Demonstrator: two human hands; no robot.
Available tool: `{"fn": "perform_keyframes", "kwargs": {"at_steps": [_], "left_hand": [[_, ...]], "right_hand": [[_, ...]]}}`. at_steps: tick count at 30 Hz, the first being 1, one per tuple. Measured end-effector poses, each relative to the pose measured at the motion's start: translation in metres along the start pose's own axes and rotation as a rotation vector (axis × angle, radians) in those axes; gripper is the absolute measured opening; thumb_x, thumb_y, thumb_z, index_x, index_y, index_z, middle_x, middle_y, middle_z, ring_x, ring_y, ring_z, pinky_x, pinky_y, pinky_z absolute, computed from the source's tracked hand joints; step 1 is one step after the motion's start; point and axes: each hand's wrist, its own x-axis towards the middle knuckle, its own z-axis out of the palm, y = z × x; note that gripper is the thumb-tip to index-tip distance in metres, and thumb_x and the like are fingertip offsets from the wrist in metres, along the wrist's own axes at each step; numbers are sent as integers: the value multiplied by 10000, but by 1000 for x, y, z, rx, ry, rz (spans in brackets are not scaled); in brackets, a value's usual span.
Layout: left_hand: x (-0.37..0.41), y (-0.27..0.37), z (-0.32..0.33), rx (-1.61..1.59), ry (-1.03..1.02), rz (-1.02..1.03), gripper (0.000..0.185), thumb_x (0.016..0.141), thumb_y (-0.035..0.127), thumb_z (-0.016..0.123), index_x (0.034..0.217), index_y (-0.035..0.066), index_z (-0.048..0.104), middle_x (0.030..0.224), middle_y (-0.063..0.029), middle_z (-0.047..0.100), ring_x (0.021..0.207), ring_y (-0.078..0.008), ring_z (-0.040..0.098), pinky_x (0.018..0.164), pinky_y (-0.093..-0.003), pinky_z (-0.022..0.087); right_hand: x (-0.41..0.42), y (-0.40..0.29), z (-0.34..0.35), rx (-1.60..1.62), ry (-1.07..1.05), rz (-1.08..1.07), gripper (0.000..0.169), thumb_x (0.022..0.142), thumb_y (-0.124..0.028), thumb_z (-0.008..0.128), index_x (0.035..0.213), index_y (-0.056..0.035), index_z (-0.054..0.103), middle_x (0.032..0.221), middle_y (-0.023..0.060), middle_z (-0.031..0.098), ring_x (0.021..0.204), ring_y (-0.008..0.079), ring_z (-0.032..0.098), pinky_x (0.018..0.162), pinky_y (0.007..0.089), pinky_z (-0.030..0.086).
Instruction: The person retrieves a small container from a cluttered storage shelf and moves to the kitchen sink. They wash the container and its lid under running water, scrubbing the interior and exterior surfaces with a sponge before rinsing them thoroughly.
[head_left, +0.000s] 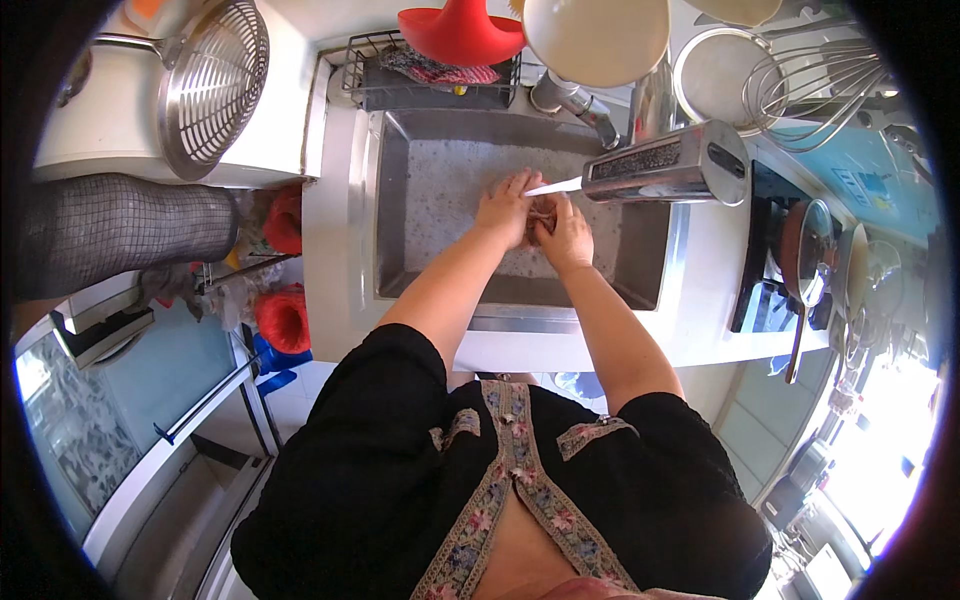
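Note:
Both of my hands are low in a rectangular stainless steel sink (442, 217). Between them lies a small reddish-brown item (541, 217), mostly covered by the fingers; its kind cannot be told. My left hand (508, 208) touches its left side with the fingers pointing away from me. My right hand (564, 232) has its thumb and fingers curled around the right side. A white, stream-like streak passes from the hanging metal grater toward my left fingertips; what it is cannot be told. The sink floor is pale and speckled. A metal faucet (577, 105) stands at the back rim.
A box grater (667, 166) hangs over the sink's right side, near my right hand. A slotted skimmer (217, 90), a red ladle (461, 34) and a whisk (814, 94) also hang above. Behind the sink is a wire rack (360, 75). A lidded pan (806, 251) stands on the cooktop at right.

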Motion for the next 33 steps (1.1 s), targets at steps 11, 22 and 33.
{"fn": "perform_keyframes", "kwargs": {"at_steps": [11, 22, 33], "left_hand": [[6, 14, 6, -111, 36, -72, 1190, 536, 325, 954, 1510, 115, 302, 1586, -92, 283, 1384, -374, 386, 1053, -527, 447], [-9, 16, 21, -223, 136, -200, 1045, 537, 269, 902, 1420, 122, 362, 1403, -80, 424, 1269, -335, 455, 949, -525, 493], [-9, 13, 41, -328, 249, -181, 1132, 493, 233, 936, 1439, 152, 320, 1383, -133, 435, 1239, -403, 441, 1025, -499, 439]], "right_hand": [[3, 30, 6, -18, 45, -5, 298, 817, -264, 702, 1069, -110, 662, 1043, 140, 658, 1006, 352, 632, 874, 448, 514], [44, 19, 15, 53, -78, 183, 269, 875, -275, 663, 1015, -48, 633, 928, 176, 663, 901, 393, 637, 775, 473, 509], [39, 36, 27, 96, -4, 281, 265, 866, -274, 700, 963, -42, 614, 883, 185, 673, 859, 371, 658, 774, 449, 521]]}}
